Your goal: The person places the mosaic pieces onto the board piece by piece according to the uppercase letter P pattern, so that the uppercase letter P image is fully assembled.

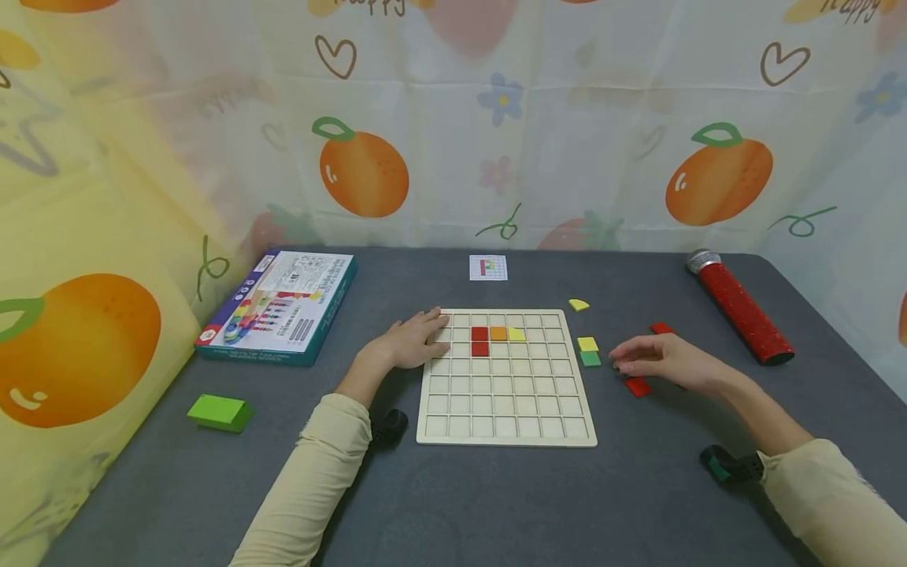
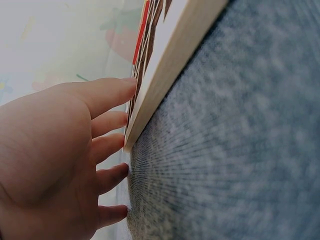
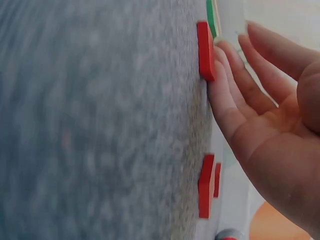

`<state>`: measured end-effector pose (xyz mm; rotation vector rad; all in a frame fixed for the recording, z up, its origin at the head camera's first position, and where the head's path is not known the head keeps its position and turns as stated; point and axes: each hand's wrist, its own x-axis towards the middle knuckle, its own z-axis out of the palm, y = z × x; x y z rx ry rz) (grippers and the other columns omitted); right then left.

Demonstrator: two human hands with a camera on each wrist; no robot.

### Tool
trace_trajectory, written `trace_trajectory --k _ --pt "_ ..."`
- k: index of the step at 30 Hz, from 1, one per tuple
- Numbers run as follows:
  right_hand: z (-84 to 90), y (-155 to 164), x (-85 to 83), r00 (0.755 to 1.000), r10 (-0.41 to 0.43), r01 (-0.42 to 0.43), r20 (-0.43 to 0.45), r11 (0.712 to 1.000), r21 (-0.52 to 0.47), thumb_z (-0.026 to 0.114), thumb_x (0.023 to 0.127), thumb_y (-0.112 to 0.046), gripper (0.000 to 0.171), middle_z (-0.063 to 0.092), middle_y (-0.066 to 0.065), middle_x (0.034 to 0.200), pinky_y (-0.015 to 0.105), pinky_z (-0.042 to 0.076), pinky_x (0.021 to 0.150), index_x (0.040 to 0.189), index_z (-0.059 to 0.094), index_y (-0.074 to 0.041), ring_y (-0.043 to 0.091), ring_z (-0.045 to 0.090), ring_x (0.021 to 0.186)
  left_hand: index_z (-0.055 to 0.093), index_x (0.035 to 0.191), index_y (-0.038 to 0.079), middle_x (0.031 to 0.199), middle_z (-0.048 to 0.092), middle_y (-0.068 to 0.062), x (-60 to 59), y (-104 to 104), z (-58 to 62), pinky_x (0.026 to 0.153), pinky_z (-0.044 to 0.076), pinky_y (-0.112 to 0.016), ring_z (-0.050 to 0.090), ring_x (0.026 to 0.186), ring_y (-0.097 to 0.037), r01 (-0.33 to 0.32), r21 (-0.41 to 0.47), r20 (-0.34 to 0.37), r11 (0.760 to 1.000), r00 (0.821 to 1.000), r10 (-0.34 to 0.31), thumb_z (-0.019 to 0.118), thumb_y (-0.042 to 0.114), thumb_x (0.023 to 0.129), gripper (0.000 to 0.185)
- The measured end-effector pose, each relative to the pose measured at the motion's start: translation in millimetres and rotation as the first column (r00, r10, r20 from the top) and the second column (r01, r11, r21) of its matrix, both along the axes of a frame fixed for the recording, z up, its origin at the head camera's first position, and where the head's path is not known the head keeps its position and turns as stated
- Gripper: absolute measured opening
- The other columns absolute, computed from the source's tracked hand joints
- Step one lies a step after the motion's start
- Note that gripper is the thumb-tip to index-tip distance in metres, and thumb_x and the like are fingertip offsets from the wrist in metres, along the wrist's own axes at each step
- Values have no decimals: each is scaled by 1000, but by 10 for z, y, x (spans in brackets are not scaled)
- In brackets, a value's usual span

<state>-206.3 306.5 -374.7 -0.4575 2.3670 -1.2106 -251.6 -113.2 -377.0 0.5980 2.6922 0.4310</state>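
Wooden grid board point(image 1: 506, 429) lies flat on the grey table point(image 1: 496, 504), about centre, in front of the person. In its upper rows: two red tiles point(image 1: 479, 341) stacked one above the other, an orange tile point(image 1: 499, 334) just right of the top red one, then a yellow tile point(image 1: 516, 335) beside that.

Left hand point(image 1: 411, 343) rests flat at the board's upper left corner, fingers straight and spread, tips on the board's edge; holds nothing. Left wrist view confirms fingers point(image 2: 107, 121) against the board rim.

Right hand point(image 1: 662, 361) hovers low over the table, right of the board, fingers relaxed and nearly straight, gripping nothing. A loose red tile point(image 1: 638, 387) lies just under its fingertips; the wrist view shows the little finger touching it. Another red piece point(image 1: 662, 327) lies behind the hand.

Between hand and board: a yellow square point(image 1: 587, 343) and a green square point(image 1: 590, 358), touching. A yellow curved piece point(image 1: 578, 305) lies further back.

Outward: pattern card point(image 1: 488, 268), game box point(image 1: 279, 305) at left, green block point(image 1: 220, 413), red glitter tube point(image 1: 740, 307) at right.
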Motion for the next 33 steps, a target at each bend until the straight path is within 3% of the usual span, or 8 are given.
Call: trace_trajectory --k 8,19,26,33 --pt "-29 117 15 984 166 -170 -60 983 -75 67 90 -10 44 59 20 116 24 50 83 126 52 9 14 60 99 23 153 11 158 12 -10 1 5 8 110 9 -57 9 143 -32 0 14 -5 1000 1000 0 47 36 100 63" --pt "-27 149 28 958 255 -263 -128 964 -48 70 86 -7 49 55 25 121 23 48 86 128 50 9 13 57 104 23 153 11 158 12 -10 -11 -4 -10 110 9 -58 9 143 -32 5 16 -7 1000 1000 -5 47 37 101 63" --pt "10 156 46 959 249 -255 -132 966 -30 71 85 -7 50 56 24 121 23 48 85 128 51 8 11 57 102 22 153 12 158 11 -10 -16 -7 2 110 9 -57 8 143 -32 5 11 -2 1000 1000 -5 46 37 101 63" --pt "22 138 43 968 187 -184 -167 982 33 75 81 -7 51 59 14 106 25 50 79 125 54 8 16 56 91 22 153 11 158 12 -10 -3 -7 11 110 9 -57 9 143 -32 2 7 -2 1000 1000 -2 47 37 100 64"
